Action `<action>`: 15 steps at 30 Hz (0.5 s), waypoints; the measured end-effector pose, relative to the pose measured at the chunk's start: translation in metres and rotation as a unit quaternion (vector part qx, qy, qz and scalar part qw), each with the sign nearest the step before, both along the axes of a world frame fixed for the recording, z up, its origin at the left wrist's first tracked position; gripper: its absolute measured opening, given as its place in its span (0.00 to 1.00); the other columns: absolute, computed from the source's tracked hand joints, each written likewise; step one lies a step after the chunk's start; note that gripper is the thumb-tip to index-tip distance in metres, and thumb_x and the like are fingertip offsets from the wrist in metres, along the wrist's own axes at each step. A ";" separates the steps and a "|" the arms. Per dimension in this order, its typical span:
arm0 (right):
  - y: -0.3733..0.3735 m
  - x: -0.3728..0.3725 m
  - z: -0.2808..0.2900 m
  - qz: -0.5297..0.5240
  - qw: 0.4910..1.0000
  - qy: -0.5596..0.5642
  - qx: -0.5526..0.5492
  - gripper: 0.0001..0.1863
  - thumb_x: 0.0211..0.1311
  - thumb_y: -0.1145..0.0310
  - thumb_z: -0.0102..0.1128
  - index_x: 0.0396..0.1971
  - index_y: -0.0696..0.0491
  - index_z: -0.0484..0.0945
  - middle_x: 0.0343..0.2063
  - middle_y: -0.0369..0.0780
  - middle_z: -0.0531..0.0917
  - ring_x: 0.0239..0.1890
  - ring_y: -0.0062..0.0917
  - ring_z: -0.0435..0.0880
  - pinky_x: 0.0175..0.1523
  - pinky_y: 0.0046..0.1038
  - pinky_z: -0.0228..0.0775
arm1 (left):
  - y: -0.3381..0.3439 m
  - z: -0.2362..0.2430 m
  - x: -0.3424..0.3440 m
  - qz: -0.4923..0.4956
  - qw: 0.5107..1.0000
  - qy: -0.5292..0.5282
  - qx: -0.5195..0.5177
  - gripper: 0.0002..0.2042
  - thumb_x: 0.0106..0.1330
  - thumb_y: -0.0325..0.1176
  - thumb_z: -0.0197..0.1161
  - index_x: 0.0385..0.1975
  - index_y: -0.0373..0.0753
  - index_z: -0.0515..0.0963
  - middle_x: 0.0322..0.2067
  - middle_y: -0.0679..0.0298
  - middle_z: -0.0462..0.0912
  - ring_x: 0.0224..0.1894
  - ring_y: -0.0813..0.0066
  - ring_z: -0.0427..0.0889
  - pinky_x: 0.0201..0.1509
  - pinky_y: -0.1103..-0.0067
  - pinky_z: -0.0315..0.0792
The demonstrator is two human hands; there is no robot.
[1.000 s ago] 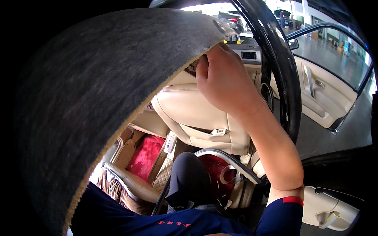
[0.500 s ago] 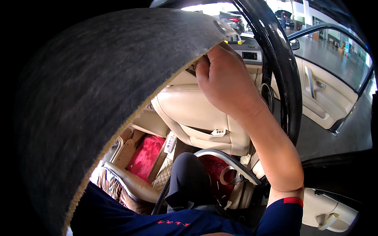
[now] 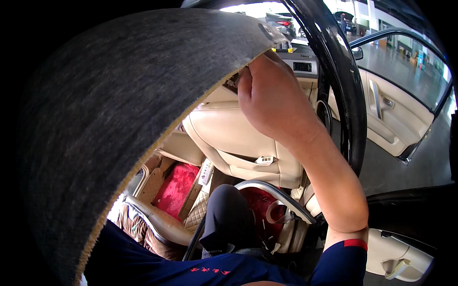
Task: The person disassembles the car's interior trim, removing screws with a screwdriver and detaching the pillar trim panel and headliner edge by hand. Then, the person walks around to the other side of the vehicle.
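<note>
A large curved panel [image 3: 129,86], like a car headliner, fills the upper left with its dark grey felt face. Fuzzy yellowish foam runs along its edge. My right hand [image 3: 274,97] is raised against that edge near the panel's far right end. Its fingers are curled closed, with the tips hidden beyond the edge, so what they hold cannot be made out. A small dark brownish patch shows beside the curled fingers. My left hand is out of sight; the panel covers that side.
A beige front seat back [image 3: 243,138] stands below my hand. A black door pillar [image 3: 341,86] curves past on the right, with an open beige door [image 3: 381,109] beyond. My knee [image 3: 229,209] is near a red floor mat [image 3: 176,190] and a trim-edged piece [image 3: 274,190].
Very little differs. Slightly more of the dark patch beside my curled right fingers now shows below the panel's edge. My arm stays in nearly the same place.
</note>
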State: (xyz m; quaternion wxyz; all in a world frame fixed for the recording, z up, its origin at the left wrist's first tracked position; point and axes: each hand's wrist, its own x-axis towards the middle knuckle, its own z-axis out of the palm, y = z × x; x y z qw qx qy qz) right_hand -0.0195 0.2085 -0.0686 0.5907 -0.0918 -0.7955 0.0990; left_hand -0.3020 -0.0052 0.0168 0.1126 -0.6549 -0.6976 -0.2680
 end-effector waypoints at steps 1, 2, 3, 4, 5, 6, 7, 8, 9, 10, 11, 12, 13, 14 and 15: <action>0.002 -0.001 -0.001 -0.004 1.000 -0.005 0.005 0.09 0.64 0.75 0.58 0.42 0.61 0.79 0.41 0.55 0.82 0.48 0.48 0.82 0.59 0.47 0.74 | 0.003 0.000 0.000 -0.006 1.000 0.000 0.002 0.14 0.78 0.38 0.55 0.48 0.34 0.81 0.44 0.51 0.86 0.45 0.61 0.87 0.48 0.66 0.82; 0.003 -0.002 -0.002 -0.007 1.000 -0.010 0.010 0.11 0.63 0.75 0.58 0.45 0.61 0.78 0.42 0.55 0.82 0.49 0.49 0.82 0.59 0.48 0.73 | 0.006 0.000 -0.001 -0.010 1.000 0.000 0.003 0.14 0.78 0.38 0.55 0.48 0.34 0.81 0.44 0.51 0.86 0.45 0.61 0.87 0.48 0.66 0.82; 0.004 -0.001 -0.003 -0.010 1.000 -0.012 0.010 0.11 0.63 0.75 0.58 0.45 0.61 0.78 0.42 0.55 0.82 0.49 0.49 0.82 0.59 0.48 0.73 | 0.009 -0.003 -0.002 -0.013 1.000 -0.002 0.001 0.14 0.78 0.38 0.55 0.48 0.34 0.81 0.44 0.51 0.86 0.46 0.61 0.87 0.48 0.66 0.82; 0.005 0.000 -0.003 -0.016 1.000 -0.027 0.004 0.14 0.62 0.75 0.57 0.47 0.61 0.77 0.43 0.56 0.82 0.49 0.50 0.82 0.59 0.48 0.73 | 0.015 -0.003 -0.004 -0.022 1.000 -0.001 0.005 0.14 0.78 0.38 0.55 0.48 0.34 0.81 0.44 0.51 0.86 0.46 0.61 0.87 0.48 0.66 0.82; 0.001 0.001 -0.001 -0.011 0.999 -0.033 -0.002 0.16 0.61 0.76 0.57 0.49 0.62 0.75 0.44 0.56 0.82 0.48 0.52 0.82 0.59 0.48 0.74 | 0.011 0.002 0.003 -0.022 1.000 0.004 0.008 0.14 0.78 0.38 0.55 0.48 0.34 0.81 0.44 0.51 0.86 0.46 0.61 0.87 0.49 0.66 0.82; 0.000 0.001 0.000 -0.004 1.000 -0.029 -0.001 0.16 0.61 0.76 0.57 0.49 0.62 0.75 0.44 0.56 0.82 0.48 0.52 0.82 0.59 0.48 0.74 | 0.007 0.006 0.008 -0.019 1.000 0.011 0.010 0.14 0.78 0.38 0.55 0.48 0.34 0.81 0.44 0.51 0.86 0.46 0.61 0.87 0.49 0.66 0.82; -0.002 0.002 0.000 0.017 1.000 -0.007 0.008 0.15 0.63 0.77 0.54 0.49 0.61 0.74 0.42 0.55 0.82 0.46 0.52 0.82 0.55 0.49 0.74 | 0.005 0.010 0.012 -0.019 1.000 0.017 0.011 0.14 0.78 0.38 0.55 0.48 0.34 0.81 0.44 0.51 0.86 0.46 0.61 0.87 0.49 0.66 0.82; 0.000 0.003 -0.001 0.028 0.999 0.008 0.017 0.13 0.65 0.78 0.50 0.49 0.60 0.73 0.41 0.55 0.82 0.44 0.53 0.82 0.51 0.50 0.74 | 0.010 0.010 0.012 -0.028 0.999 0.017 0.012 0.14 0.78 0.38 0.55 0.48 0.34 0.81 0.44 0.51 0.86 0.46 0.61 0.87 0.49 0.66 0.82; 0.002 0.005 -0.001 0.025 1.000 0.006 0.018 0.13 0.65 0.78 0.50 0.49 0.60 0.73 0.41 0.55 0.82 0.44 0.53 0.82 0.51 0.50 0.74 | 0.015 0.011 0.013 -0.038 0.999 0.019 0.017 0.14 0.78 0.38 0.55 0.48 0.34 0.81 0.44 0.51 0.86 0.46 0.61 0.87 0.49 0.66 0.82; 0.003 0.006 0.001 0.027 0.999 0.002 0.045 0.15 0.63 0.76 0.53 0.49 0.61 0.74 0.40 0.55 0.83 0.44 0.52 0.83 0.53 0.49 0.75 | 0.020 0.013 0.015 -0.046 0.999 0.020 0.021 0.14 0.78 0.38 0.55 0.48 0.34 0.81 0.44 0.51 0.86 0.46 0.61 0.87 0.49 0.66 0.82; 0.006 0.008 0.002 0.029 0.997 -0.003 0.072 0.16 0.62 0.75 0.57 0.50 0.61 0.75 0.40 0.56 0.83 0.45 0.50 0.83 0.55 0.48 0.76 | 0.025 0.015 0.017 -0.058 0.998 0.022 0.025 0.14 0.78 0.38 0.55 0.48 0.34 0.81 0.44 0.51 0.86 0.46 0.61 0.87 0.49 0.66 0.82; 0.008 0.010 0.003 0.027 0.997 -0.002 0.070 0.16 0.62 0.75 0.57 0.50 0.61 0.75 0.40 0.56 0.83 0.45 0.50 0.83 0.55 0.48 0.76 | 0.031 0.019 0.020 -0.069 0.997 0.027 0.031 0.14 0.78 0.38 0.55 0.48 0.34 0.81 0.44 0.51 0.86 0.46 0.61 0.87 0.49 0.66 0.82; 0.011 0.012 0.004 0.031 0.999 -0.022 0.033 0.15 0.63 0.72 0.58 0.49 0.61 0.77 0.39 0.56 0.83 0.46 0.50 0.83 0.55 0.48 0.76 | 0.037 0.023 0.025 -0.083 0.995 0.031 0.038 0.14 0.77 0.38 0.55 0.48 0.34 0.81 0.44 0.51 0.86 0.46 0.61 0.87 0.49 0.66 0.82; 0.011 0.013 0.004 0.038 0.998 -0.042 -0.004 0.14 0.65 0.69 0.58 0.47 0.60 0.78 0.38 0.56 0.83 0.46 0.50 0.83 0.56 0.48 0.76 | 0.042 0.029 0.031 -0.094 0.994 0.038 0.048 0.14 0.77 0.38 0.55 0.48 0.34 0.81 0.45 0.51 0.86 0.46 0.60 0.87 0.49 0.66 0.82; 0.009 0.015 0.005 0.041 0.998 -0.039 -0.008 0.14 0.65 0.69 0.58 0.47 0.60 0.78 0.38 0.56 0.83 0.46 0.50 0.83 0.56 0.48 0.76 | 0.046 0.034 0.037 -0.105 0.992 0.044 0.056 0.14 0.77 0.38 0.55 0.48 0.34 0.81 0.45 0.51 0.86 0.46 0.60 0.87 0.49 0.66 0.82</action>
